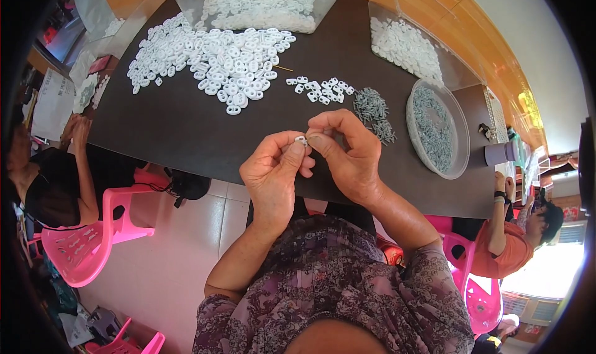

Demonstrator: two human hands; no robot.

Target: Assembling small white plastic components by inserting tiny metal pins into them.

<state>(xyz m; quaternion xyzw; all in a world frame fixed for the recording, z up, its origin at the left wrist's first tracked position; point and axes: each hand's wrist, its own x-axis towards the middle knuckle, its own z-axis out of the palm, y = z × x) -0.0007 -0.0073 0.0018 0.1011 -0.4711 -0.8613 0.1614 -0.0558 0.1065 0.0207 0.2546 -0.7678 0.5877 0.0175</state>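
Observation:
My left hand (272,175) and my right hand (349,152) meet above the near edge of a dark table (186,134). Between the fingertips of both hands sits one small white plastic piece (302,140). The left thumb and forefinger pinch it from the left, and the right fingers press on it from the right. Just beyond the hands lie a small group of white pieces (321,90) and a heap of small grey metal parts (374,113).
A large spread of white pieces (214,59) covers the far left of the table, beside clear bins (261,3) of more. A round clear tub (437,129) of grey parts stands at the right. People sit on pink chairs (93,236) at both sides.

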